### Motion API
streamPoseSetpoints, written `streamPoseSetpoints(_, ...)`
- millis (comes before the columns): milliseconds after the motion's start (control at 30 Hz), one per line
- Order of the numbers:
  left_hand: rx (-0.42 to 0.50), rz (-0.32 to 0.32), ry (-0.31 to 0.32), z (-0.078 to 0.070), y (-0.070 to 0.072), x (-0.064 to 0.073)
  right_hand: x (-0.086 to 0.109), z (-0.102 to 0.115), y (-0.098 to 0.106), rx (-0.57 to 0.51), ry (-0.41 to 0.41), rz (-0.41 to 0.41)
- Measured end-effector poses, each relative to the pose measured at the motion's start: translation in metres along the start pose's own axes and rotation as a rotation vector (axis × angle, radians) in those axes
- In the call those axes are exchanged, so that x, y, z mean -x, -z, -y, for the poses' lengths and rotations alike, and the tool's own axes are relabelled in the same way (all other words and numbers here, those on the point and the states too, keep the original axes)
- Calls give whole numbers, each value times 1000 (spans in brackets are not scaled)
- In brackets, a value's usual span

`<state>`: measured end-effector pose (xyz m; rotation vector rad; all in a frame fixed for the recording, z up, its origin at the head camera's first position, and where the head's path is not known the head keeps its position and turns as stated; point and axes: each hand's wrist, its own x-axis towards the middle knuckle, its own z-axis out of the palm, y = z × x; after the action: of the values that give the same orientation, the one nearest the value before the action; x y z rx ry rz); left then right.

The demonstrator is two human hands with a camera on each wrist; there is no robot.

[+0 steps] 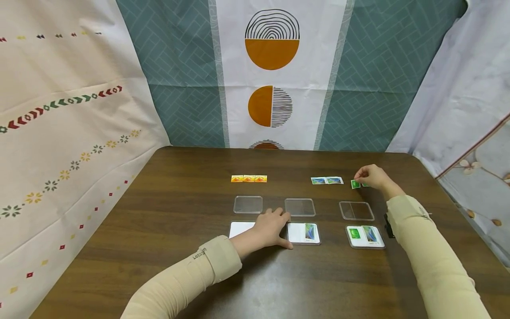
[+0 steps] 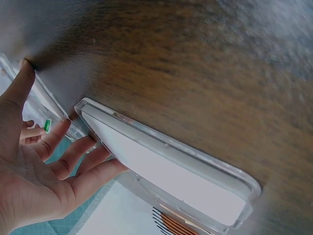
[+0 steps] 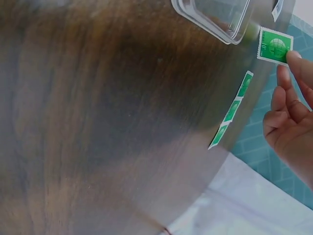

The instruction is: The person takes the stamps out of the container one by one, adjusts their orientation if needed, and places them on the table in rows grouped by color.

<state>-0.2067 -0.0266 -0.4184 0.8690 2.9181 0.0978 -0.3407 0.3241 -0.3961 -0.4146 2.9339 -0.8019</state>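
Trio of green stamps (image 3: 231, 111), right wrist only

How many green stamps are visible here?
5: one stamp pinched by the right hand, three stamps in a row on the table, another stamp in the rightmost case. Others may be hidden.

Screened-off workspace, brown table (image 1: 171, 208), geometric fabric backdrop (image 1: 183, 66), patterned side cloths (image 1: 59, 155)

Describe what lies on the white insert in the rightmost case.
A green stamp and a blue stamp lie side by side on the insert. Whatever is beneath the insert is hidden, as are the patches the stamps cover.
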Motion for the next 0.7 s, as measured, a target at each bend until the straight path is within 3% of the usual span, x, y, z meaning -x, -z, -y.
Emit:
streamPoseSetpoints(333, 7, 1, 1, 1, 1, 0, -5, -4, -1, 44, -21, -22)
streamPoseSetpoints(700, 3, 1, 1, 1, 1, 0, -16, -7, -3, 106, -139, -48)
